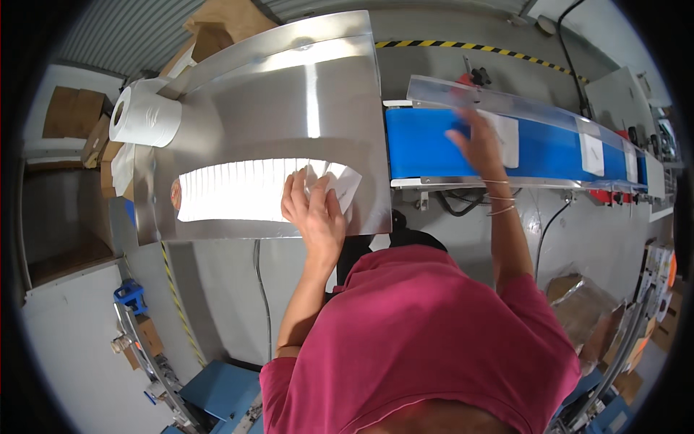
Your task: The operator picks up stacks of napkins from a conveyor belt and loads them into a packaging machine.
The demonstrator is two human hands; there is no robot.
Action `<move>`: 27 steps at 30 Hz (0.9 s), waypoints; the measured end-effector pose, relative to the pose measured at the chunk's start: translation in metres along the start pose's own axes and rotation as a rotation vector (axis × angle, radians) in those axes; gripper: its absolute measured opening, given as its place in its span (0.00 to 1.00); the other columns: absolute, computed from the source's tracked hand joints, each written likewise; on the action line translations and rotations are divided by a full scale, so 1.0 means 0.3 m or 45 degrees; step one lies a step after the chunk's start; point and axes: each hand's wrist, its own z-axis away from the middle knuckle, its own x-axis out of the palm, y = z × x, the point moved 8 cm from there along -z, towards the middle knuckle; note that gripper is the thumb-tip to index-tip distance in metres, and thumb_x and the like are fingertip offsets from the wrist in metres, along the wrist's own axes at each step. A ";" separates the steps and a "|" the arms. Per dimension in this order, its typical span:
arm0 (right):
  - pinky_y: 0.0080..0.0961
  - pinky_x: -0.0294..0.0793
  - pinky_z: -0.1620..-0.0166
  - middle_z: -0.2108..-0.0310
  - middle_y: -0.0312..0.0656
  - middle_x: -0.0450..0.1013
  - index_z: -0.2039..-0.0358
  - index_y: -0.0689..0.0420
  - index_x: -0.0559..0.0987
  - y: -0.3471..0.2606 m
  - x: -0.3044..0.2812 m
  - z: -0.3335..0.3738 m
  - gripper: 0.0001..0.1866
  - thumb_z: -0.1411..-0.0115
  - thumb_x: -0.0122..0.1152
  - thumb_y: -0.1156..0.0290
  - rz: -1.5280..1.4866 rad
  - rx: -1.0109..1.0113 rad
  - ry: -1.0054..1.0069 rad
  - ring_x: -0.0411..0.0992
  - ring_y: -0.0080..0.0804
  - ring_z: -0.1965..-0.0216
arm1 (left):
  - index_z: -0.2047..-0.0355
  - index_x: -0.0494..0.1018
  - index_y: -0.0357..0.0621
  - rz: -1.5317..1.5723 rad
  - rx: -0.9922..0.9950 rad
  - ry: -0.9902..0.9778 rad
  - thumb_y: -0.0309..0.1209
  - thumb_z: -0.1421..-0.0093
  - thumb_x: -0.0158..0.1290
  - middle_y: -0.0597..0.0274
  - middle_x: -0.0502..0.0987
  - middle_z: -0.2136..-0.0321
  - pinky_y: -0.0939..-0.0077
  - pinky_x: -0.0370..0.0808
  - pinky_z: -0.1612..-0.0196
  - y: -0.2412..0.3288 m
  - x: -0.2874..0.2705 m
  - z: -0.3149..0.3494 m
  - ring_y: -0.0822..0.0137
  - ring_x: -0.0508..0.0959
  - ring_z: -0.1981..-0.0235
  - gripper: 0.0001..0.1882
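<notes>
A long row of overlapping white flat packets [235, 190] fans out along the near part of a steel table [238, 123]. My left hand [315, 213] rests on the right end of this row, its fingers bent a little and apart, fingertips touching the top packets. Whether it pinches one cannot be made out. Over the blue conveyor belt [423, 141] to the right, my right hand [481, 148] is raised with fingers apart and slightly blurred, holding nothing. Just beside it lies a white packet [508, 141] on the belt, and another white packet [592, 155] sits farther along.
A large white roll [147, 113] stands at the table's left edge. A clear plastic guard [531, 108] runs along the belt's far side, and a metal rail [477, 181] along its near side. Cardboard boxes [72, 112] are stacked at left.
</notes>
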 end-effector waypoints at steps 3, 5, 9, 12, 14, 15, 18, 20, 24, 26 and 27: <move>0.28 0.72 0.54 0.54 0.39 0.71 0.50 0.52 0.72 -0.320 0.231 0.019 0.27 0.51 0.68 0.68 -0.709 -0.110 -0.748 0.70 0.32 0.57 | 0.59 0.75 0.47 0.010 -0.004 -0.028 0.21 0.50 0.55 0.51 0.65 0.47 0.53 0.56 0.43 -0.006 0.005 0.004 0.48 0.62 0.43 0.16; 0.28 0.72 0.54 0.53 0.39 0.70 0.50 0.54 0.71 -0.484 0.311 0.030 0.26 0.51 0.67 0.69 -0.787 -0.234 -0.973 0.70 0.32 0.57 | 0.60 0.76 0.47 -0.007 -0.009 -0.036 0.22 0.50 0.55 0.51 0.65 0.47 0.53 0.56 0.43 0.001 -0.003 0.002 0.47 0.61 0.43 0.15; 0.25 0.71 0.54 0.55 0.41 0.70 0.54 0.58 0.74 -0.517 0.404 0.041 0.23 0.50 0.66 0.68 -0.672 -0.609 -0.892 0.70 0.31 0.58 | 0.61 0.76 0.45 0.001 0.020 -0.088 0.24 0.48 0.56 0.50 0.64 0.46 0.52 0.55 0.43 0.027 -0.011 -0.021 0.46 0.60 0.42 0.12; 0.23 0.68 0.58 0.63 0.41 0.70 0.60 0.60 0.74 -0.454 0.362 0.038 0.17 0.47 0.65 0.65 -0.791 -0.441 -0.855 0.68 0.29 0.63 | 0.60 0.75 0.43 -0.061 0.029 -0.047 0.24 0.46 0.55 0.48 0.64 0.46 0.52 0.55 0.43 -0.004 -0.024 -0.012 0.45 0.60 0.42 0.12; 0.19 0.68 0.62 0.70 0.32 0.68 0.63 0.58 0.71 -0.273 0.392 0.054 0.13 0.41 0.60 0.63 -0.931 0.127 -0.885 0.65 0.17 0.66 | 0.59 0.75 0.41 -0.085 0.017 -0.010 0.24 0.45 0.55 0.47 0.64 0.46 0.52 0.55 0.42 -0.036 -0.028 0.001 0.44 0.60 0.42 0.12; 0.17 0.68 0.63 0.69 0.30 0.67 0.63 0.57 0.70 -0.193 0.374 0.059 0.12 0.39 0.58 0.63 -1.204 0.305 -0.738 0.63 0.14 0.66 | 0.58 0.74 0.41 -0.029 -0.013 0.001 0.24 0.46 0.55 0.48 0.64 0.46 0.51 0.55 0.43 -0.053 -0.025 0.003 0.45 0.60 0.43 0.14; 0.21 0.68 0.65 0.72 0.35 0.69 0.63 0.61 0.73 0.117 0.232 0.040 0.18 0.38 0.56 0.56 -0.937 0.545 -0.067 0.63 0.21 0.71 | 0.56 0.73 0.41 0.012 -0.032 -0.010 0.23 0.46 0.54 0.48 0.64 0.47 0.52 0.57 0.44 -0.063 -0.028 -0.003 0.46 0.61 0.44 0.15; 0.24 0.69 0.61 0.69 0.46 0.73 0.60 0.61 0.74 0.268 0.110 0.048 0.21 0.42 0.58 0.54 -0.398 0.699 0.071 0.70 0.34 0.67 | 0.56 0.74 0.42 -0.017 -0.004 -0.021 0.21 0.46 0.53 0.50 0.66 0.48 0.54 0.59 0.45 -0.061 -0.031 -0.005 0.49 0.63 0.44 0.15; 0.36 0.71 0.56 0.59 0.48 0.73 0.54 0.59 0.72 0.077 -0.053 0.037 0.26 0.52 0.67 0.62 0.825 0.182 0.588 0.71 0.45 0.59 | 0.56 0.74 0.44 -0.003 -0.021 -0.022 0.20 0.47 0.53 0.52 0.66 0.48 0.54 0.59 0.44 -0.075 -0.023 -0.005 0.49 0.63 0.44 0.16; 0.38 0.69 0.50 0.54 0.46 0.71 0.51 0.55 0.71 -0.026 0.030 -0.016 0.25 0.49 0.67 0.67 0.087 -0.059 0.079 0.70 0.42 0.52 | 0.58 0.75 0.46 0.024 -0.011 -0.023 0.20 0.49 0.53 0.52 0.66 0.48 0.54 0.59 0.44 -0.070 -0.024 -0.010 0.48 0.63 0.44 0.16; 0.33 0.71 0.52 0.54 0.43 0.72 0.51 0.55 0.71 -0.099 0.118 -0.012 0.25 0.50 0.67 0.70 -0.320 -0.120 -0.168 0.71 0.37 0.54 | 0.58 0.75 0.46 0.031 0.000 -0.031 0.20 0.49 0.53 0.52 0.66 0.48 0.54 0.59 0.44 -0.068 -0.022 -0.012 0.48 0.63 0.44 0.16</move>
